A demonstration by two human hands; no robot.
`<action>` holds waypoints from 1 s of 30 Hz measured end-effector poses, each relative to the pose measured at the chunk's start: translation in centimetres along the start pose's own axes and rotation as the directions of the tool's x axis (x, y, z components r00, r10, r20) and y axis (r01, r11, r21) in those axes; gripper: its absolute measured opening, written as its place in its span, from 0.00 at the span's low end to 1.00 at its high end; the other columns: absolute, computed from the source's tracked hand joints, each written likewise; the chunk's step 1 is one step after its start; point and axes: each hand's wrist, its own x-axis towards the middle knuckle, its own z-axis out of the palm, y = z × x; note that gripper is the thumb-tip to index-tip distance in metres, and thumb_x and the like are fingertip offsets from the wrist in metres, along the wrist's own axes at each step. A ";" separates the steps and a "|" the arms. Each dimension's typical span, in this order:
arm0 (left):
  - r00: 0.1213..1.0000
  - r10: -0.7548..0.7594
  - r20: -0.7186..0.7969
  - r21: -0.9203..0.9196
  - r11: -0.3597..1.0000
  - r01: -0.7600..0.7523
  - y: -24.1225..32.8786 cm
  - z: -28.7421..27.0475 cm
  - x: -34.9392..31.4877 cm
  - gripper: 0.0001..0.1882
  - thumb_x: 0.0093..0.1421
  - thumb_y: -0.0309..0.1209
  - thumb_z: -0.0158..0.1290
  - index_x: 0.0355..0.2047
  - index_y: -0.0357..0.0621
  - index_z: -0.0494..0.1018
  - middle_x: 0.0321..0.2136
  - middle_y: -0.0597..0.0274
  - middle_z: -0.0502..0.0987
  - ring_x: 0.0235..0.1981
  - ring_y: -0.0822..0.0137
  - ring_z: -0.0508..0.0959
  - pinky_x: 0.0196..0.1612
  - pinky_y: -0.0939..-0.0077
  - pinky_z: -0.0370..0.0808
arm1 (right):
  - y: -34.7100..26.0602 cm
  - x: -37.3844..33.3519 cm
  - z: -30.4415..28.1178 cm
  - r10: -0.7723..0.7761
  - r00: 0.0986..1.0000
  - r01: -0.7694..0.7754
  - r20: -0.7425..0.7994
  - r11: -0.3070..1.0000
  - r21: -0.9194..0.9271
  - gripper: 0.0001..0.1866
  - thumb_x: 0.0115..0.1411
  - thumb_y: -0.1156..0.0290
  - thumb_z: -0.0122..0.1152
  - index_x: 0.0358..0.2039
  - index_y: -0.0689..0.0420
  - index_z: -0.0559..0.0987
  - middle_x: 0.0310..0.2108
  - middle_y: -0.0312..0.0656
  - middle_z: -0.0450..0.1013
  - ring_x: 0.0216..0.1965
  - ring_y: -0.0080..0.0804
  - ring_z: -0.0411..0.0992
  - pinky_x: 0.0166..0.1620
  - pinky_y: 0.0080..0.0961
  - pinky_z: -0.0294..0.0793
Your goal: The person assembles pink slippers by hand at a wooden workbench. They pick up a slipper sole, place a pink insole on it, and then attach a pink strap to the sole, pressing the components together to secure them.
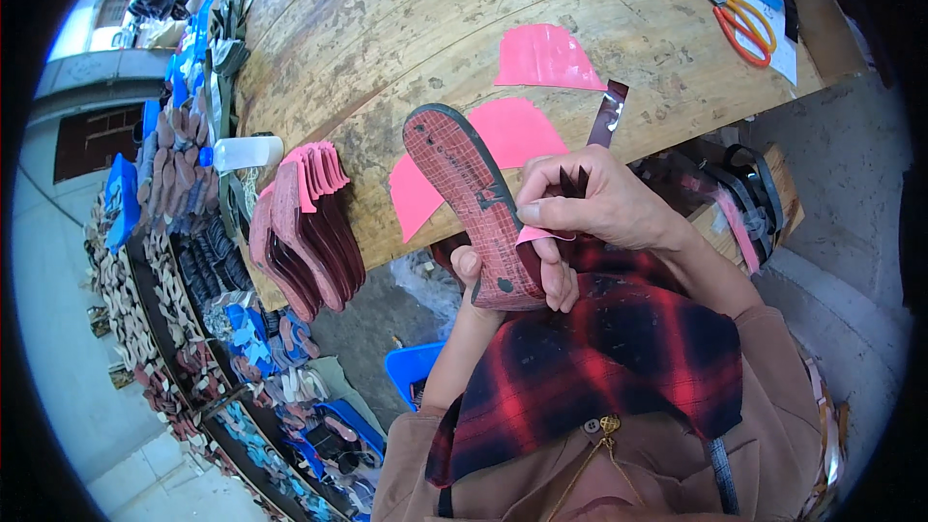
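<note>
A red-brown insole [464, 174] with thin pale grid lines and a dark rim is tilted up in front of me, over the table's near edge. My left hand [556, 280] is closed round its lower end, thumb on the left side and fingers on the right. At the insole's right edge, my right hand [601, 201] pinches a small pink piece [531, 234] between thumb and forefinger. Two dark pointed tips [574, 181] stick out among its fingers; what they belong to is hidden. Beyond the insole lie pink sheet pieces [546, 56] and a dark maroon strip [607, 116].
Left on the wooden table [387, 48] stands a stack of insoles [307, 242] with pink ends, beside a clear bottle [249, 153]. Orange-handled scissors [744, 29] lie far right. Dark-strapped sandals [744, 193] sit below the right edge, a blue bin [412, 367] below left. Racks of shoe parts [174, 329] line the left.
</note>
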 end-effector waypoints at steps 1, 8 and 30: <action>1.000 -0.001 -0.005 0.006 1.000 0.001 0.0 -0.1 -0.1 0.39 0.53 0.53 0.52 0.52 0.27 0.66 0.33 0.38 0.77 0.32 0.48 0.78 0.38 0.53 0.70 | 0.1 0.0 0.0 -0.014 1.000 0.014 0.001 1.000 0.004 0.05 0.60 0.76 0.58 0.29 0.62 0.78 0.27 0.29 0.69 0.28 0.12 0.64 0.31 0.15 0.63; 1.000 0.003 -0.003 -0.016 1.000 -0.003 -0.4 -0.3 -0.4 0.39 0.54 0.54 0.51 0.51 0.27 0.66 0.33 0.38 0.77 0.32 0.48 0.78 0.38 0.53 0.71 | 0.6 -0.5 0.8 0.022 0.999 -0.019 -0.033 0.996 0.084 0.04 0.60 0.76 0.55 0.29 0.62 0.75 0.25 0.31 0.69 0.23 0.15 0.68 0.31 0.15 0.67; 0.999 -0.041 0.010 0.002 0.999 0.041 -0.4 -0.7 0.0 0.36 0.57 0.55 0.50 0.51 0.34 0.67 0.34 0.50 0.78 0.31 0.57 0.79 0.35 0.57 0.74 | 3.8 0.8 -0.7 -0.210 0.975 0.201 0.078 0.973 0.112 0.09 0.66 0.68 0.55 0.33 0.59 0.77 0.24 0.31 0.73 0.24 0.13 0.68 0.28 0.13 0.66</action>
